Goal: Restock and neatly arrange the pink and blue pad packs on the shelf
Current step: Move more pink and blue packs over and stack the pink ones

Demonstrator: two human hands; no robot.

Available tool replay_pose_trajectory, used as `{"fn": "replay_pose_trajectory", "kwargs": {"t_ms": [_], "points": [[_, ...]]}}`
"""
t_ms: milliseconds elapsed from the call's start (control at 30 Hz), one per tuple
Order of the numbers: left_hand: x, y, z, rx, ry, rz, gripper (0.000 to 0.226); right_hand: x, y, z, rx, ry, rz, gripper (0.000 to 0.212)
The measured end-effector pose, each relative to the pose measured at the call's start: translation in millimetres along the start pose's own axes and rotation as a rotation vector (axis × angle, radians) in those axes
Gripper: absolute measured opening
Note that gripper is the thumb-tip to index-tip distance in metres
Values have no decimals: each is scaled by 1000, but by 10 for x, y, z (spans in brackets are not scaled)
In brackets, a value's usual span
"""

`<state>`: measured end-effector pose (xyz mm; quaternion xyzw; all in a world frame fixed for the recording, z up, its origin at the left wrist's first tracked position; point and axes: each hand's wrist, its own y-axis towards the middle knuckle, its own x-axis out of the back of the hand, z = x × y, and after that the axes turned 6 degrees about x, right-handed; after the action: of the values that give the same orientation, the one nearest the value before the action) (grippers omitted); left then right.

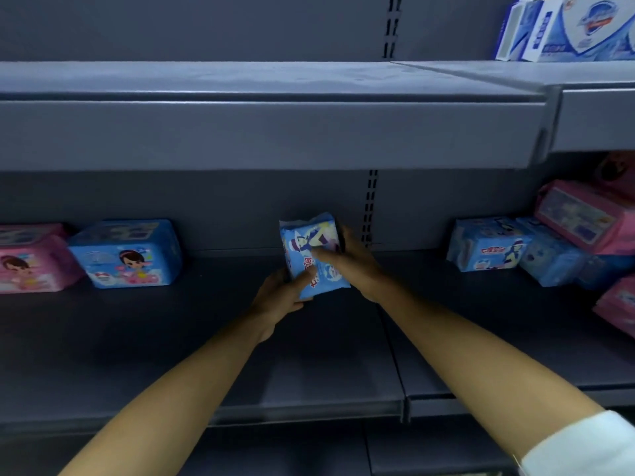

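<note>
1. Holding a blue pad pack [314,255] upright over the middle of the shelf [171,338], near the back panel; unclear whether touching the board.
2. Curling the left grip [280,293] round the pack's lower left corner, thumb on the front.
3. Wrapping the right grip [347,259] round its right edge, thumb laid across the printed face.
4. Leaving bare board on both sides: leftward up to a lying blue pack [127,252] beside a pink pack [31,259], rightward up to a loose heap of blue packs [488,243] with a tilted pink pack [584,214] on top.
5. Bounded overhead by the upper shelf [240,132], carrying blue-and-white boxes [567,29] at far right.
6. Dark grey metal throughout, with a slotted upright [369,207] just behind the right grip.
</note>
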<state>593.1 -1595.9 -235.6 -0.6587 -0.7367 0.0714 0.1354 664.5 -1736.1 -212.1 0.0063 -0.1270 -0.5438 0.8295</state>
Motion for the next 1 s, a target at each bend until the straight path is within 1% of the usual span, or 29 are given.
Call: {"fn": "replay_pose_trajectory", "kwargs": {"t_ms": [67, 133, 233, 367, 533, 600, 633, 733, 800, 900, 933, 1000], "points": [[134, 5, 36, -5, -32, 15, 43, -90, -19, -25, -45, -18, 110, 51], [249, 6, 70, -4, -66, 44, 41, -154, -41, -12, -45, -28, 167, 49], [377, 7, 104, -12, -137, 98, 35, -181, -42, 15, -10, -54, 132, 61], [483, 49, 112, -35, -195, 70, 48, -232, -31, 83, 109, -309, 88, 85], [602, 105, 132, -88, -261, 8, 70, -277, -22, 102, 221, -481, 30, 89], [649, 110, 141, -88, -272, 4, 70, -295, -11, 76, 235, -510, 12, 89], [660, 109, 142, -87, -262, 16, 65, -310, -13, 77, 220, -476, 2, 88], [640, 77, 127, -68, -213, 88, 47, -366, -26, 116, 141, -255, -15, 81], [619, 47, 122, -52, -188, 126, 47, -413, -16, 103, 114, -129, -26, 73], [618, 35, 133, -44, -168, 142, 52, -489, 16, 52, 55, 40, -41, 62], [622, 26, 134, -44, -162, 146, 52, -515, 21, 45, 34, 92, -37, 61], [624, 6, 138, -49, -164, 143, 50, -564, 27, 39, -4, 180, -19, 67]]}}
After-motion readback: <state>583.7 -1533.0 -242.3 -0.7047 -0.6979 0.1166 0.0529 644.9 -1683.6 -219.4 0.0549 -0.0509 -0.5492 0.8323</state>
